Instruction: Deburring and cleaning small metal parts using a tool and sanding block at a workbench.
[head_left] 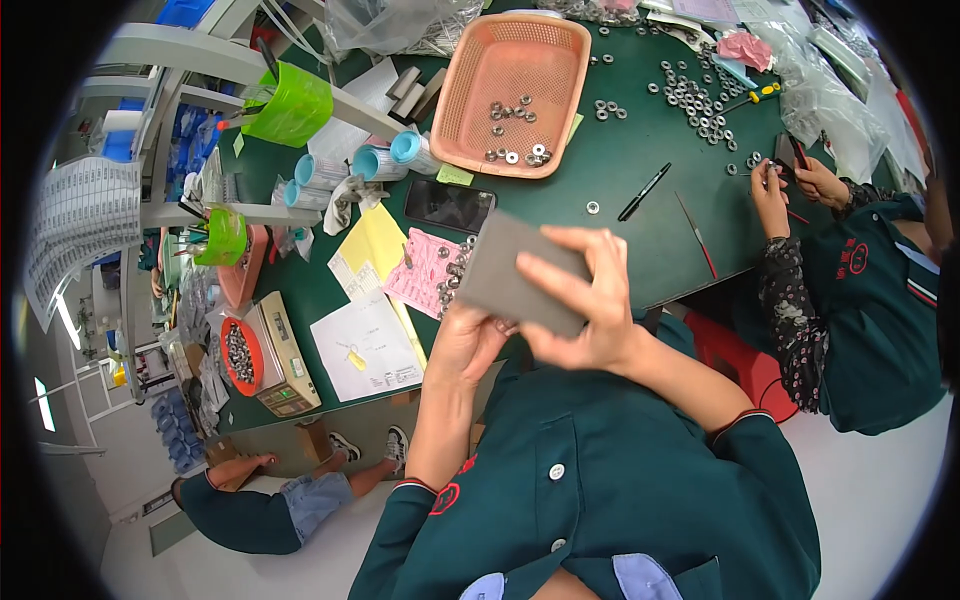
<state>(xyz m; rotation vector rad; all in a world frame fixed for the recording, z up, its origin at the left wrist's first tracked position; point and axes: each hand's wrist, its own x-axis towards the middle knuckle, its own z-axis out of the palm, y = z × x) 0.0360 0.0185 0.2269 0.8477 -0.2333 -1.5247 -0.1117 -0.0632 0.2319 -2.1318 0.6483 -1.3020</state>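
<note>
Grey flat block (520, 272) is grasped by both hands above the bench's (640, 160) near edge: right hand (590, 310) clenched over it, left hand (465, 340) underneath, beside a pink sheet (425, 270)

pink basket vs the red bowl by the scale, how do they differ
The pink basket is rectangular with mesh walls; the red bowl is round and looks solid. The pink basket is much larger and lies at the table's far side, while the red bowl sits at the near left edge beside the scale. The pink basket holds a sparse scatter of metal rings; the red bowl is heaped. Both hold small metal parts.
</note>
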